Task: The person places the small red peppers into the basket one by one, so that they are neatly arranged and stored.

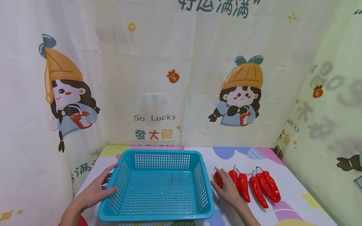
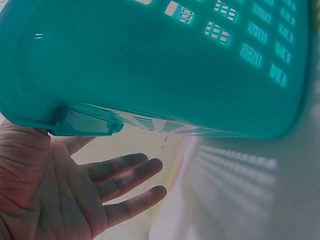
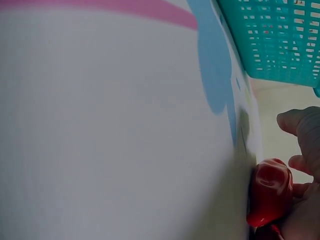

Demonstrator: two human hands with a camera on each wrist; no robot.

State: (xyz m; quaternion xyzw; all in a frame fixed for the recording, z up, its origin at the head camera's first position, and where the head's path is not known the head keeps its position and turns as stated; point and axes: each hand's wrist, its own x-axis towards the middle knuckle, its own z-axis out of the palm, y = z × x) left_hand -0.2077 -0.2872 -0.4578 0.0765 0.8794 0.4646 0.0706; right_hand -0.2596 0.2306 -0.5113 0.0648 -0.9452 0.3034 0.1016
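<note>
A teal plastic basket with lattice walls sits on the table, nothing inside it. My left hand is at its left rim, thumb reaching over the edge. In the left wrist view the other fingers extend loosely beside the basket's outer wall. My right hand reaches over the leftmost red chili pepper, to the right of the basket. In the right wrist view, the thumb stands away from a red pepper lying close against the palm side, fingers partly hidden behind it.
Several more red peppers lie side by side to the right of my right hand, stems pointing away. The table has a colourful patterned cover. Printed cloth hangs behind it and along both sides. A red object shows beside my left forearm.
</note>
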